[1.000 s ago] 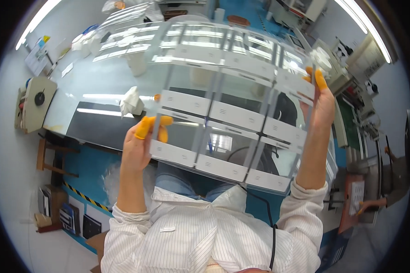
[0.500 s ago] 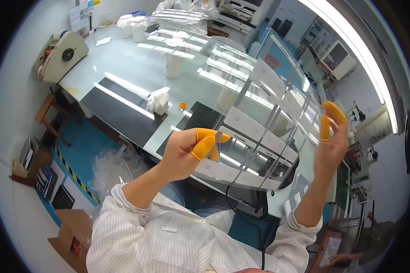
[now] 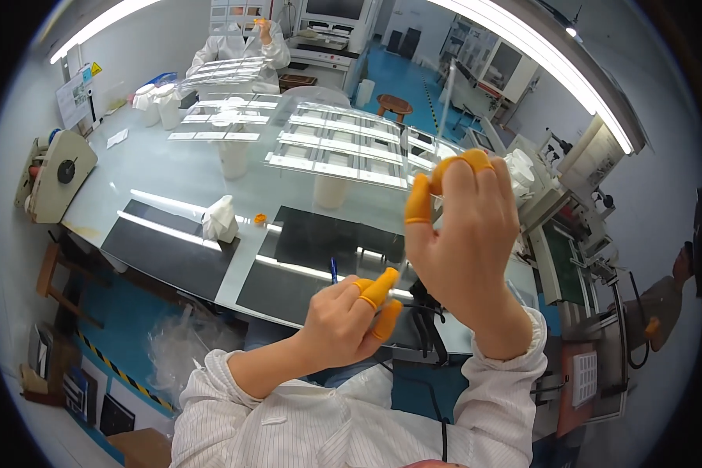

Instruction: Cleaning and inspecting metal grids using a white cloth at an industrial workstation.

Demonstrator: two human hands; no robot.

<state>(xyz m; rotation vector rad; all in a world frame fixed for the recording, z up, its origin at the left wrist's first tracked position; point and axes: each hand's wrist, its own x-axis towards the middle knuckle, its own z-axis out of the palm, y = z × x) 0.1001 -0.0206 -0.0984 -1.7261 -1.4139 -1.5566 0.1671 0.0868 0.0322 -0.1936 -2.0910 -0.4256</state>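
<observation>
Yellow finger cots cover fingertips on both my hands. My left hand (image 3: 347,320) is low, over the table's near edge, its thumb and finger closed toward the lower part of a clear sheet. My right hand (image 3: 468,226) is raised further right, back toward me, fingers curled at the sheet's upper part. The clear sheet (image 3: 448,93) is turned nearly edge-on and shows only faintly; its printed panels are mostly out of sight. Beneath my hands lies a black mat (image 3: 320,242), with a blue pen (image 3: 334,270) close to my left hand.
Clear sheets with white panels (image 3: 335,144) rest on white cups (image 3: 331,191) across the glossy table. A white wrapped bundle (image 3: 220,220) and an orange bit (image 3: 260,219) lie left of centre. Opposite, a co-worker (image 3: 249,51) holds a similar sheet. Another person (image 3: 667,304) is at right.
The sheet has swung from facing me to nearly edge-on. My right hand has come left and closed; my left hand has moved lower. My view has shifted right.
</observation>
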